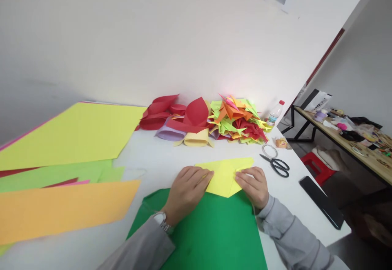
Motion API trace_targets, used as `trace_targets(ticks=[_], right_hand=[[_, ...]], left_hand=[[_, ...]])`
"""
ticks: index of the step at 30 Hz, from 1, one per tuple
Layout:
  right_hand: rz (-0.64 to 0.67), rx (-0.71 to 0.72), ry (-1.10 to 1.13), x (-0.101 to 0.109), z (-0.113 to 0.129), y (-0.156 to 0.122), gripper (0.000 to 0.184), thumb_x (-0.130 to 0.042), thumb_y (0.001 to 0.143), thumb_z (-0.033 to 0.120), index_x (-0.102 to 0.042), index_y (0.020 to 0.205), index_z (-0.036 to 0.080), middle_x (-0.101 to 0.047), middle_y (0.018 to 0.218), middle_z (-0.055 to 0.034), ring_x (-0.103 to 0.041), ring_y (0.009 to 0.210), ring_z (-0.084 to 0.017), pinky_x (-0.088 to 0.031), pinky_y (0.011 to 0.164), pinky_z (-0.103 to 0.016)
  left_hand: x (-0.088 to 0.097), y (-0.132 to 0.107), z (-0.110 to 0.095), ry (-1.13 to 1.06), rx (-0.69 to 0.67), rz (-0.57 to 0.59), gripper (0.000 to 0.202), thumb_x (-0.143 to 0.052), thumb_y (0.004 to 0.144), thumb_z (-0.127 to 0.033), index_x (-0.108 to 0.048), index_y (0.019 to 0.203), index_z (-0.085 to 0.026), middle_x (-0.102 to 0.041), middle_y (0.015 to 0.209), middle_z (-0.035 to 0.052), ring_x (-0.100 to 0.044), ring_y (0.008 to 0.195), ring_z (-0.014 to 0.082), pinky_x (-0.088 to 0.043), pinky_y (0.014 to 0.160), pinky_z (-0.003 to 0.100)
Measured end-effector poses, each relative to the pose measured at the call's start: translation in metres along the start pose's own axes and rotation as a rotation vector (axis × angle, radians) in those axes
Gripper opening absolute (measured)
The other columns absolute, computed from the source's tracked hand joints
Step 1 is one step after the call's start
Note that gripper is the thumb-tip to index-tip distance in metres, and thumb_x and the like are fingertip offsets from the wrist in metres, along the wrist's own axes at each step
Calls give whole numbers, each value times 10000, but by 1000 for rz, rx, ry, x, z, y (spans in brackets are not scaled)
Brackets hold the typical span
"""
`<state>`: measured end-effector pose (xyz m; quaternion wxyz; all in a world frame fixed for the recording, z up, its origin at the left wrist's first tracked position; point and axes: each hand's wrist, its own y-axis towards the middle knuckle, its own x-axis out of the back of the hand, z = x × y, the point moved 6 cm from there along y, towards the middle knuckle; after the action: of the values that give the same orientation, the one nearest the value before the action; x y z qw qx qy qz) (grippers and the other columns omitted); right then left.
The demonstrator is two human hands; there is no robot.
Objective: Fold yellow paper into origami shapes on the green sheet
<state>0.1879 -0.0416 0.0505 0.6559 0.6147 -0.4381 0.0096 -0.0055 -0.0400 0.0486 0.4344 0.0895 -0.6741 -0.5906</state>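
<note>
A partly folded yellow paper (226,175) lies on a large green sheet (211,233) on the white table (159,160). My left hand (187,192) rests on the paper's left edge, fingers bent and pressed down on it. At the paper's right edge, my right hand (255,185) pinches a fold with curled fingers. A watch shows on my left wrist. Both arms wear grey sleeves.
Large yellow (73,133), light green (61,174) and orange (61,209) sheets lie to the left. A heap of folded paper pieces (235,121) and red curled paper (171,113) sit at the back. Scissors (277,166), a tape ring (269,151), a bottle (275,113) and a black phone (321,201) lie to the right.
</note>
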Motion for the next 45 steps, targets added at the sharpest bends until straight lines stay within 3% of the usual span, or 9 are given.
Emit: trace_targets(ticks=[6, 10, 19, 27, 31, 36, 41, 43, 45], right_hand=[[-14, 25, 54, -2, 3, -2, 340, -492, 936, 97, -581, 1253, 183, -733, 1047, -82, -620, 1018, -209, -461, 828, -404], [-11, -50, 143, -8, -4, -4, 396, -548, 902, 135, -556, 1289, 217, -724, 1054, -90, -630, 995, -225, -483, 804, -413], [-40, -162, 213, -11, -10, -2, 319, -489, 896, 97, -624, 1154, 228, -732, 937, -68, -653, 882, -212, -493, 761, -403], [-43, -231, 257, -9, -10, 5, 292, -569, 872, 123, -627, 1139, 226, -730, 924, -61, -645, 876, -208, -490, 760, -386], [0, -272, 282, -16, -12, 3, 290, -532, 890, 110, -622, 1141, 224, -726, 965, -67, -632, 917, -214, -485, 774, -396], [73, -206, 275, -16, -3, 2, 268, -490, 909, 125, -623, 1121, 220, -731, 970, -63, -629, 926, -220, -460, 771, -410], [94, -247, 274, -6, 0, 8, 216, -488, 935, 211, -637, 1091, 223, -735, 938, -62, -637, 864, -214, -453, 759, -410], [50, -347, 283, 0, -5, 8, 174, -572, 903, 223, -663, 1050, 242, -738, 919, -54, -637, 854, -217, -456, 788, -420], [-15, -514, 362, 4, -15, 4, 145, -663, 848, 233, -698, 988, 245, -737, 881, -49, -636, 840, -217, -480, 779, -402]], left_hand=[[0, 1, 2, -31, -42, 1, 262, -408, 879, -38, -621, 960, -169, -711, 850, 52, -593, 783, 182, -447, 720, 343], [1, 2, 1, -48, -41, 13, 248, -427, 859, -29, -618, 920, -174, -705, 810, 29, -586, 771, 172, -448, 724, 337], [1, 2, 3, -85, 8, 30, 252, -442, 849, -49, -634, 952, -174, -699, 843, 51, -584, 791, 174, -462, 717, 339], [11, 5, 3, -93, 24, -3, 228, -475, 859, -53, -623, 958, -196, -715, 813, 17, -602, 780, 163, -460, 730, 324], [15, 3, 3, -97, 9, 14, 222, -467, 876, -51, -612, 977, -184, -717, 812, 21, -615, 779, 167, -461, 755, 327], [12, 4, 3, -172, 22, 32, 234, -416, 887, -45, -600, 955, -171, -706, 807, 38, -612, 755, 162, -467, 745, 317], [11, 0, 8, -400, 198, 24, 252, -427, 861, -47, -607, 950, -198, -682, 787, 35, -603, 709, 144, -491, 667, 271], [8, -3, 12, -548, 367, 60, 200, -461, 878, -120, -634, 910, -215, -674, 793, 31, -608, 680, 139, -491, 607, 239], [2, -10, 19, -670, 642, 122, 199, -520, 881, -257, -623, 715, -220, -626, 693, 7, -583, 614, 138, -463, 527, 225]])
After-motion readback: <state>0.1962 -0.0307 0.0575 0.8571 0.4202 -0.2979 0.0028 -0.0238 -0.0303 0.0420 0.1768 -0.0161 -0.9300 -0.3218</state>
